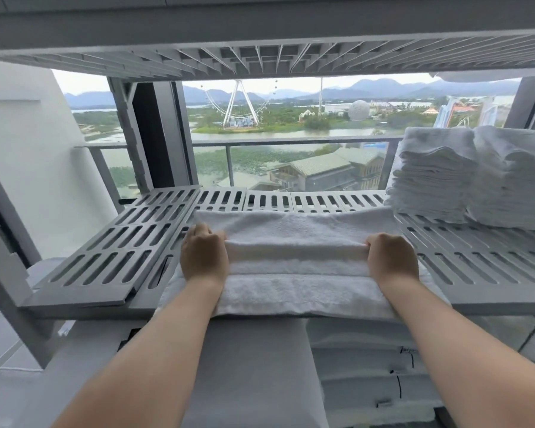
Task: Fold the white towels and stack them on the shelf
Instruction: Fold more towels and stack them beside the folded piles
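Note:
A white towel (297, 230) lies spread across the middle of the grey slatted shelf (118, 242), its near part reaching the shelf's front edge. My left hand (203, 254) grips the towel's left end and my right hand (391, 256) grips its right end, with a fold of cloth stretched between them. Two tall stacks of folded white towels (473, 174) stand at the back right of the same shelf.
Another grey shelf (260, 35) hangs close overhead. On the lower level lie more folded white linens (368, 359). A grey upright post (7, 257) stands at the left. Behind the shelf is a window with a balcony rail (291, 142).

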Demonstrator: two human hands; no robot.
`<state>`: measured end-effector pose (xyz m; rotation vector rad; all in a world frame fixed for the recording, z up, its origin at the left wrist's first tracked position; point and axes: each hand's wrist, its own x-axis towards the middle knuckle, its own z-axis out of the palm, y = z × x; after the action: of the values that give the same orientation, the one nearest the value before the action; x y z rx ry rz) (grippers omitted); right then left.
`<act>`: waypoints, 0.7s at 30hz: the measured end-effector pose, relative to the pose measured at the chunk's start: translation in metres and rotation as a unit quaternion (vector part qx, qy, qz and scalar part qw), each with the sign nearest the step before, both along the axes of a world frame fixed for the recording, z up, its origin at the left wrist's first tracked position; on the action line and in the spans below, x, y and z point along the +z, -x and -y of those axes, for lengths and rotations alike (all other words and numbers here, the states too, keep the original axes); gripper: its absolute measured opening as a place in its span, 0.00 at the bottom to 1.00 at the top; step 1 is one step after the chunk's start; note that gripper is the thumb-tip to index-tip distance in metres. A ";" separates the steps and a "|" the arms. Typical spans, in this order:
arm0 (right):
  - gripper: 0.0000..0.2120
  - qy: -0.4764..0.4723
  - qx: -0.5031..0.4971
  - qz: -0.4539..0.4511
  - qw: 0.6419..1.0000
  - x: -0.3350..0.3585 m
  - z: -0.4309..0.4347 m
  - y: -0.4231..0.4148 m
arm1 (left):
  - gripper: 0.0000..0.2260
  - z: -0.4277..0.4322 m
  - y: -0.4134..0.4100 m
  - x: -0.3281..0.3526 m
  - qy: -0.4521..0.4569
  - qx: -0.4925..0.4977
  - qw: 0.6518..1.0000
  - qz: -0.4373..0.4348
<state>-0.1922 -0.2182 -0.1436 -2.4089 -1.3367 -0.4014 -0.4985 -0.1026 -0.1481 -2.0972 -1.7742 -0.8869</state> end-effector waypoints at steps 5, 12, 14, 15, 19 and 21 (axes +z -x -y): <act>0.13 -0.001 0.003 -0.008 1.000 -0.002 -0.003 -0.002 | 0.08 0.001 0.000 -0.006 0.018 0.017 1.000 -0.007; 0.12 -0.032 0.030 0.040 0.998 -0.004 -0.007 -0.004 | 0.16 -0.006 0.006 0.007 0.081 -0.014 0.996 0.042; 0.11 -0.060 0.057 0.070 0.994 0.001 -0.015 0.003 | 0.15 -0.018 0.012 0.019 0.125 -0.021 0.989 0.070; 0.11 -0.076 0.080 0.066 0.992 0.005 -0.022 0.011 | 0.15 -0.025 0.014 0.026 0.148 -0.029 0.985 0.079; 0.13 -0.053 0.210 0.036 0.976 0.020 -0.064 0.064 | 0.20 -0.062 0.022 0.050 0.251 -0.071 0.958 0.120; 0.13 -0.033 0.264 0.004 0.964 0.027 -0.088 0.095 | 0.20 -0.085 0.031 0.057 0.235 -0.064 0.962 0.123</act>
<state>-0.2875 -0.1305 -0.1163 -1.8913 -1.8547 -0.2980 -0.5291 -0.0177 -0.0908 -2.5073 -2.1730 -0.8526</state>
